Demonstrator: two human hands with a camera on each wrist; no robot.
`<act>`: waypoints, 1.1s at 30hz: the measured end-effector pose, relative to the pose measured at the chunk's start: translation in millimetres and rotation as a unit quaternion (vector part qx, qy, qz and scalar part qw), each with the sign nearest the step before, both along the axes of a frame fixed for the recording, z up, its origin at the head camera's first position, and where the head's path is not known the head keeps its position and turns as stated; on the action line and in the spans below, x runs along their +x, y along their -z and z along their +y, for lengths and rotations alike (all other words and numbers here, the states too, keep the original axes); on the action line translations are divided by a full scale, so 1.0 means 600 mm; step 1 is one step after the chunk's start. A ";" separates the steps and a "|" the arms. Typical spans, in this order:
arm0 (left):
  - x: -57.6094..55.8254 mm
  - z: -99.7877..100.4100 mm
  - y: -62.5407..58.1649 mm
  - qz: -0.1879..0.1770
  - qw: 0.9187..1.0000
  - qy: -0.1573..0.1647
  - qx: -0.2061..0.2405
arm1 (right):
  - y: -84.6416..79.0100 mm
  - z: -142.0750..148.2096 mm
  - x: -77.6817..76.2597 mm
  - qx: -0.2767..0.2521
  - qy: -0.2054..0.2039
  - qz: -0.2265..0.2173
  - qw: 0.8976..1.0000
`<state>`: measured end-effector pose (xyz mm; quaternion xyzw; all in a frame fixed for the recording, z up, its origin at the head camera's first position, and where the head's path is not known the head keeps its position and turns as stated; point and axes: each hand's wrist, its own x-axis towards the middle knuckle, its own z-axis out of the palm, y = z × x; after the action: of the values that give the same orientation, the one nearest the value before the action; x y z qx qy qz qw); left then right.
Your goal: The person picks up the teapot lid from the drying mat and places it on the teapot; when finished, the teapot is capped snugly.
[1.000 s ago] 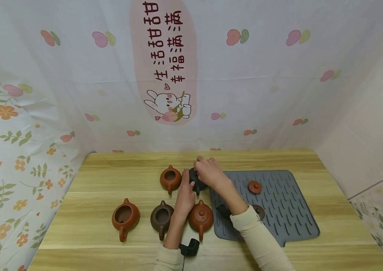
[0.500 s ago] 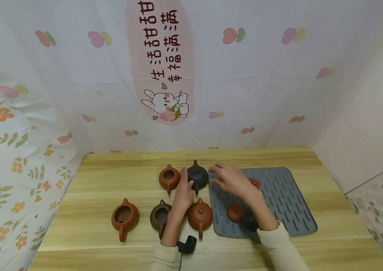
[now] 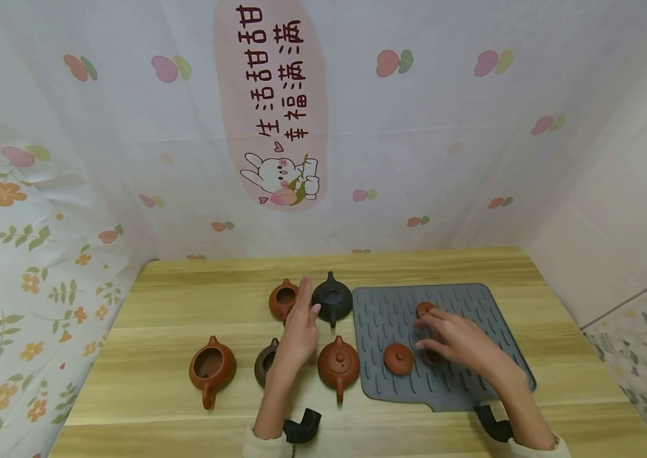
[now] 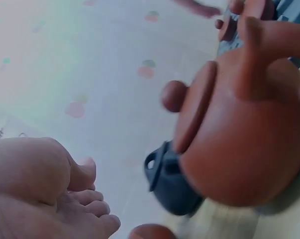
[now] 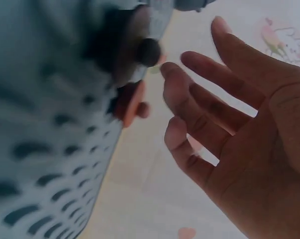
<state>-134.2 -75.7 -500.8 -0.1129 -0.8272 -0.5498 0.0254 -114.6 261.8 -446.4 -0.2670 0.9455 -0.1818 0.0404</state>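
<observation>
The right hand [image 3: 460,340] hovered over the grey mat [image 3: 489,305], fingers spread and loose, gripping nothing; its fingertips lay near two lids, a small reddish lid [image 3: 425,310] just beyond them and a brown lid [image 3: 398,358] just to its left; a third, darker lid [image 5: 140,50] showed only in the right wrist view, where the fingers [image 5: 204,99] stood plainly apart from it. The left hand [image 3: 299,334] rested flat and open on the table [image 3: 157,305], between the black teapot [image 3: 331,298] and the open brown pots; it held nothing either. In front of it stood a lidded red teapot [image 3: 338,366]; an open dark-brown teapot [image 3: 264,362] was partly hidden behind the wrist.

The lids looked like unglazed clay (light, stiff, brittle if dropped); I judged the surface matte enough not to slip much; the sensible place to take hold would be the small round knob on top, pinched between thumb and forefinger, since the rim lay flush on the ribbed mat and offered little purchase.
</observation>
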 end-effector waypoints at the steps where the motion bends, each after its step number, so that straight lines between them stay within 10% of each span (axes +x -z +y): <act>1: 0.004 -0.006 -0.003 0.002 1.000 0.003 0.001 | 0.003 0.007 0.004 0.008 0.003 -0.003 1.000; 10: 0.053 -0.109 -0.063 -0.029 0.999 -0.010 -0.041 | 0.020 0.030 0.021 0.020 0.021 -0.029 0.999; 21: 0.098 -0.160 -0.016 0.008 0.997 -0.016 -0.077 | 0.025 0.026 0.021 0.030 0.048 -0.027 0.998; 33: 0.135 -0.175 -0.007 -0.032 0.996 0.003 -0.083 | 0.025 0.017 0.019 0.031 0.077 -0.056 0.995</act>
<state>-53.3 -181.0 -496.7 -0.0993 -0.8702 -0.4825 -0.0124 -103.0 271.9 -461.6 -0.1817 0.9647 -0.1697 0.0871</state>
